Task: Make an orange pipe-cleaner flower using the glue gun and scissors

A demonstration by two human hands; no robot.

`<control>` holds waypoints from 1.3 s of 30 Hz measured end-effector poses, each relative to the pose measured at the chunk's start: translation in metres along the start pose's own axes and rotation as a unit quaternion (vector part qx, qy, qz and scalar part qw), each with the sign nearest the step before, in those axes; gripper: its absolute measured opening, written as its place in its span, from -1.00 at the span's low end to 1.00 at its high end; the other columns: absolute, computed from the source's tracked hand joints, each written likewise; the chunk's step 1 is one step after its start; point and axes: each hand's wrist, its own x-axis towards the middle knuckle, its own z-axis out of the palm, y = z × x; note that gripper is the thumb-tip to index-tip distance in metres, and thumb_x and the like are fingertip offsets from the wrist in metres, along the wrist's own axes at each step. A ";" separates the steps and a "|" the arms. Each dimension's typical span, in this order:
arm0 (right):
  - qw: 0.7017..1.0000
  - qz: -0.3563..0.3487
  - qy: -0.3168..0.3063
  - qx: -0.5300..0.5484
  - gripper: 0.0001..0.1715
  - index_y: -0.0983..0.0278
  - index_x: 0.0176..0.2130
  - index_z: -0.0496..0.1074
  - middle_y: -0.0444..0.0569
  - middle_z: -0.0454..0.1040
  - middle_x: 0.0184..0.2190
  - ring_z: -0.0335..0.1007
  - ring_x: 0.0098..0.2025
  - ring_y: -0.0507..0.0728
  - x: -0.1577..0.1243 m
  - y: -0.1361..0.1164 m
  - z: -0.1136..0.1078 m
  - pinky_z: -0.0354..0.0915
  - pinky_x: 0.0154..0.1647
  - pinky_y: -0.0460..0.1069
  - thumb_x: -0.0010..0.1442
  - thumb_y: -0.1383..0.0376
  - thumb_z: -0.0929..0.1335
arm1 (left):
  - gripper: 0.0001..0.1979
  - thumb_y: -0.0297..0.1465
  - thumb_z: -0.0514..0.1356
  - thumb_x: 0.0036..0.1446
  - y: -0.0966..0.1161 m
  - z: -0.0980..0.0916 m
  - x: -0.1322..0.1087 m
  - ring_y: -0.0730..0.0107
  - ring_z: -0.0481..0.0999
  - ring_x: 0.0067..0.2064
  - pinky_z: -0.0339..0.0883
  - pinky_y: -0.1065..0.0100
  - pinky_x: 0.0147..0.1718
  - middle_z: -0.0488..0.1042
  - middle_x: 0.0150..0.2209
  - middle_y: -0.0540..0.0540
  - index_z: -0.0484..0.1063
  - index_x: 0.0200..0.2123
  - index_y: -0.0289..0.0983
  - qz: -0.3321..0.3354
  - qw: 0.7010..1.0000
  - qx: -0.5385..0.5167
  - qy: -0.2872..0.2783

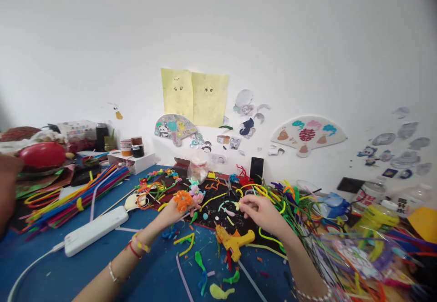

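My left hand (174,212) is closed around an orange pipe-cleaner flower (183,200), with a pink and blue flower piece (196,193) right beside it. My right hand (260,211) is held up over the black mat (218,204), its fingers pinched on a small yellow-green pipe-cleaner piece (236,205). The two hands are a short way apart above the blue table (153,270). A yellow glue gun (235,239) lies on the table just below my right hand.
A white power strip (95,230) lies at left beside a bundle of coloured pipe cleaners (75,195). Loose pipe cleaners (293,199) pile at right with jars and plastic bags. Scraps litter the near table. A red round object (43,154) and boxes sit at far left.
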 end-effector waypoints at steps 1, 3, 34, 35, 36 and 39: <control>1.000 -0.002 0.001 0.004 -0.79 0.28 -0.40 0.41 -0.11 0.45 -0.52 0.40 -0.50 0.04 0.000 -0.002 0.003 0.28 -0.46 -0.10 0.13 0.22 0.26 | -0.71 -0.16 0.12 0.04 0.008 0.009 0.001 0.28 0.47 -0.37 0.31 0.33 -0.32 0.48 -0.58 -0.04 0.52 -0.51 -0.22 0.016 1.000 0.000 -0.012; 1.000 -0.008 0.007 0.004 -0.79 0.28 -0.39 0.42 -0.11 0.44 -0.55 0.39 -0.51 0.05 0.001 -0.006 0.009 0.26 -0.47 -0.10 0.13 0.23 0.26 | -0.73 -0.17 0.13 0.04 0.022 0.028 0.004 0.31 0.47 -0.39 0.32 0.34 -0.32 0.49 -0.56 -0.04 0.53 -0.47 -0.21 0.040 0.999 -0.002 -0.024; 0.943 -0.139 0.114 -0.279 -0.82 0.21 -0.35 0.33 -0.06 0.43 -0.40 0.40 -0.38 0.09 -0.004 -0.007 -0.002 0.25 -0.37 -0.07 0.24 0.28 0.19 | -0.82 -0.33 0.32 -0.18 0.070 0.091 0.028 0.62 0.07 -0.64 -0.14 0.45 -0.67 0.32 -0.64 0.06 0.52 -0.47 -0.32 -0.053 0.954 -0.287 -0.074; 0.942 -0.137 0.118 -0.282 -0.81 0.21 -0.35 0.33 -0.06 0.42 -0.41 0.39 -0.39 0.08 -0.004 -0.008 -0.002 0.25 -0.39 -0.07 0.24 0.28 0.19 | -0.83 -0.33 0.32 -0.18 0.070 0.090 0.028 0.60 0.08 -0.63 -0.11 0.45 -0.66 0.33 -0.64 0.06 0.52 -0.48 -0.31 -0.053 0.955 -0.283 -0.070; 0.942 -0.136 0.123 -0.282 -0.81 0.21 -0.36 0.33 -0.07 0.42 -0.43 0.39 -0.41 0.07 -0.004 -0.009 -0.001 0.24 -0.40 -0.08 0.24 0.27 0.18 | -0.84 -0.33 0.32 -0.18 0.070 0.090 0.029 0.59 0.11 -0.62 -0.08 0.45 -0.65 0.33 -0.65 0.06 0.53 -0.48 -0.30 -0.051 0.956 -0.281 -0.069; 0.941 -0.139 0.133 -0.277 -0.80 0.21 -0.38 0.32 -0.07 0.42 -0.45 0.38 -0.44 0.06 -0.003 -0.009 0.003 0.23 -0.44 -0.09 0.24 0.28 0.18 | -0.86 -0.32 0.32 -0.19 0.069 0.089 0.030 0.53 0.20 -0.57 0.03 0.46 -0.61 0.37 -0.64 0.05 0.54 -0.51 -0.27 -0.041 0.960 -0.270 -0.069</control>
